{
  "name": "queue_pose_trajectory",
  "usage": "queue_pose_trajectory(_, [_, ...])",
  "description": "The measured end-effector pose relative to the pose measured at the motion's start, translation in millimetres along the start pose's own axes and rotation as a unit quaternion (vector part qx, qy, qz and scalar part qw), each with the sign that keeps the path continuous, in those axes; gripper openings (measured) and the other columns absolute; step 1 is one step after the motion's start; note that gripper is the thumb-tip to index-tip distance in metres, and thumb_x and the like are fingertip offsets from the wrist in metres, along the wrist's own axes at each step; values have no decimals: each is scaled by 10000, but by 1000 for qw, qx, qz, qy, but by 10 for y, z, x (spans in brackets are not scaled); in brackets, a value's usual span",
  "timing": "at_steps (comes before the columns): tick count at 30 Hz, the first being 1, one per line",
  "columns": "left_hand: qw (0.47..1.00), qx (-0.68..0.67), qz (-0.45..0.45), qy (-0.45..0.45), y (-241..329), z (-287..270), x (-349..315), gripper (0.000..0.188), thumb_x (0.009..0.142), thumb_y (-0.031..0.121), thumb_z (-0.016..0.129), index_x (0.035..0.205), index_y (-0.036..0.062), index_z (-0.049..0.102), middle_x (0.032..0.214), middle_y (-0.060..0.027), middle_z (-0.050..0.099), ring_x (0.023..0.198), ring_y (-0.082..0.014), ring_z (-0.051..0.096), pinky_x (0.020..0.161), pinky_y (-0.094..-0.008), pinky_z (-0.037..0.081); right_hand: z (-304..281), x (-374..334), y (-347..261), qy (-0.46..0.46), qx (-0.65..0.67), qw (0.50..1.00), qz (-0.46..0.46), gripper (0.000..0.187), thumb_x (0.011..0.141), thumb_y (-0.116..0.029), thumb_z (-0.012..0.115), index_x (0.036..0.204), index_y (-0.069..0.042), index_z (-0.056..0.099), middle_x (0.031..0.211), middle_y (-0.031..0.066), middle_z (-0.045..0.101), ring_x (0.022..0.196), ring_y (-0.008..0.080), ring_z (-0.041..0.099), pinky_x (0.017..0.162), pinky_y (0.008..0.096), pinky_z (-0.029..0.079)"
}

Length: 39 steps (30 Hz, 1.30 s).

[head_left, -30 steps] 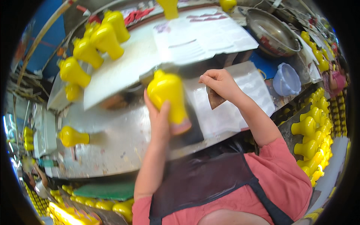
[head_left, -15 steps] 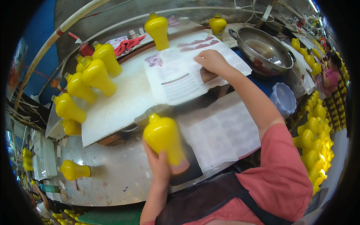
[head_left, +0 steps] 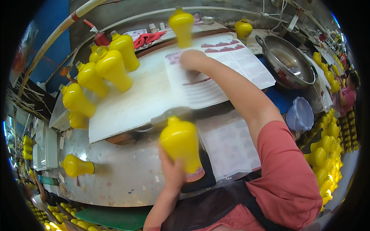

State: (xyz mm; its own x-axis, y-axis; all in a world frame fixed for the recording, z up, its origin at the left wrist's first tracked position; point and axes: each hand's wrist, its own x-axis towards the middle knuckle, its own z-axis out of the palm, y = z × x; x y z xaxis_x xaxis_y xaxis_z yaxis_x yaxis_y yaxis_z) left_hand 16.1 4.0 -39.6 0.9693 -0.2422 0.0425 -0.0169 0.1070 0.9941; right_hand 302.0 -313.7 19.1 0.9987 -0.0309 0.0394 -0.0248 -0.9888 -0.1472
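A glossy yellow vase [head_left: 178, 140] with a narrow clear neck leans before me, its foot banded with a reddish pattern. The fingers of my left hand [head_left: 172, 173] are wrapped round its lower left side. Over the white printed sheets [head_left: 231, 63], beside a small purple design [head_left: 173, 57], my right hand [head_left: 192, 61] is curled and smeared by motion. A brownish edge shows under its palm; the rest is hidden. Just beyond that hand stands another yellow vase [head_left: 181, 27]. Under the held vase's foot lies a black pad [head_left: 207, 169].
Several yellow vases [head_left: 115, 67] crowd the left of a white board [head_left: 127, 111]; one vase [head_left: 78, 166] lies at the table's left. A metal basin [head_left: 287, 57] and a pale blue tub [head_left: 300, 114] stand right. Many vases [head_left: 327, 154] fill the right side, near another person [head_left: 348, 94].
My right hand has moved left across the sheets toward the purple design. My left hand still grips the vase. The whole view has shifted slightly.
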Motion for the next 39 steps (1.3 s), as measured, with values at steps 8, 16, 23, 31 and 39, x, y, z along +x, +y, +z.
queue_pose_trajectory(8, [1000, 0, 15, -12, -4, -21, 10, 848, 864, 146, 591, 1607, -15, 216, 1525, -195, 435, 1417, -304, 430, 1194, -409, 320, 65, 136, 191, -102, -91, 990, 18, 454, 920, -175, 518, 1349, -230, 654, 1258, 100, 702, 1081, 317, 685, 926, 422, 541])
queue_pose_trajectory(16, [999, -30, 11, -16, 19, -11, 1, 878, 882, 215, 645, 1611, -10, 209, 1527, -197, 445, 1410, -303, 445, 1181, -415, 342, 137, 262, 185, -30, -34, 998, -54, 314, 889, -262, 587, 1162, -164, 706, 1131, 119, 740, 1009, 318, 707, 863, 431, 553])
queue_pose_trajectory(23, [999, -30, 24, -16, 0, -13, 5, 903, 913, 332, 689, 1602, -17, 222, 1526, -202, 446, 1410, -307, 447, 1173, -420, 350, -254, -130, -75, 21, 65, 998, 15, 199, 745, -282, 756, 863, -133, 814, 862, 124, 752, 835, 304, 711, 765, 413, 549])
queue_pose_trajectory(31, [999, -34, 27, -21, 6, -22, 11, 885, 922, 345, 685, 1596, -20, 243, 1538, -209, 435, 1424, -313, 435, 1180, -422, 341, -131, -46, -131, 100, 77, 988, 91, 159, 713, -200, 778, 851, -132, 818, 834, 123, 752, 809, 312, 718, 739, 418, 563])
queue_pose_trajectory(39, [1000, -22, 15, -4, -17, -6, -16, 861, 886, 185, 659, 1601, -24, 226, 1553, -225, 419, 1444, -332, 411, 1201, -428, 317, -721, -311, -351, 74, -67, 993, -61, 135, 780, -179, 717, 866, -113, 798, 811, 133, 738, 807, 322, 713, 719, 437, 555])
